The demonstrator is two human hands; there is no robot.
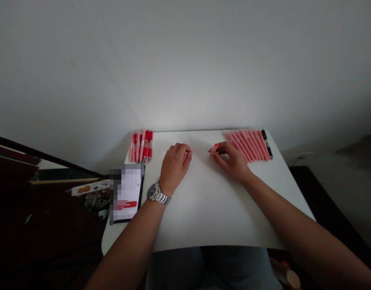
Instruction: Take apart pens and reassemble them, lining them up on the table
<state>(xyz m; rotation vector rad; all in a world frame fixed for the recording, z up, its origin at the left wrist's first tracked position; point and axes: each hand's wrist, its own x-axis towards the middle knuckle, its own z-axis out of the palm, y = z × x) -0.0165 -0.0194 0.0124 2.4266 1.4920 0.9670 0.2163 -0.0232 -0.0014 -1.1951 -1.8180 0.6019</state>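
Note:
Over the middle of the white table (203, 217), my left hand (176, 163) has its fingers pinched on a small pink piece (194, 151), mostly hidden by them. To its right, my right hand (229, 161) grips a short pink-and-orange pen part (215, 148) between thumb and fingers, one end tilted up. Several pink pens (249, 145) lie side by side at the back right, just beyond my right hand, with a black pen (267, 143) at their right end. At the back left lie more pink pens (137, 146) and red pens (148, 146).
A tablet-like device (129, 195) with a partly blurred screen lies at the table's left edge, beside my left wrist. A pale wall (185, 72) rises behind the table. Left of the table, lower down, are a printed strip (90, 188) and mixed clutter.

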